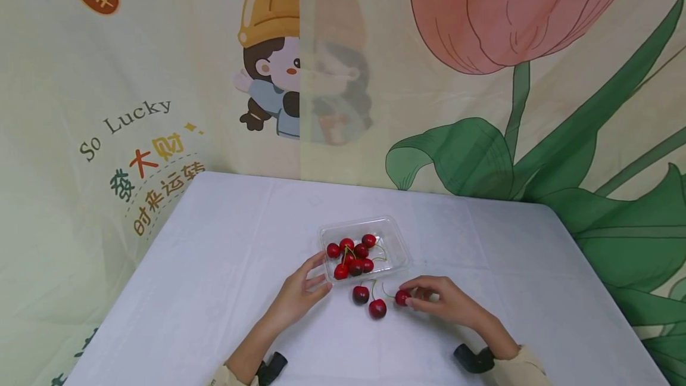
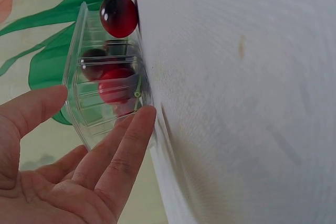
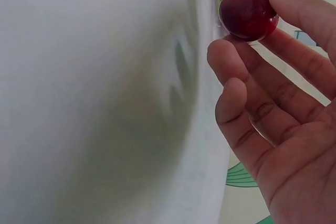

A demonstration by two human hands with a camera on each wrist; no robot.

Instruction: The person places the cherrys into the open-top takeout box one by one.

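A clear plastic tray (image 1: 398, 250) holds several dark red cherries (image 1: 361, 251), some with green stems. My left hand (image 1: 298, 295) is at its left side, fingers nearly straight; in the left wrist view the thumb and fingertips touch the tray wall (image 2: 79, 116). In front of the tray, my right hand (image 1: 449, 301) pinches a cherry (image 3: 249, 13) between thumb and fingers, low over the table. The stem of that cherry points up and left. Just left of it lie two loose cherries, a darker one (image 1: 361, 295) and a redder one (image 1: 377, 308).
A white cloth covers the table (image 1: 257, 213). Behind it hangs a printed curtain (image 1: 348, 159) with a cartoon figure and a large tulip. Black wrist mounts (image 1: 474, 358) sit at both wrists, beside beige sleeves (image 1: 520, 368).
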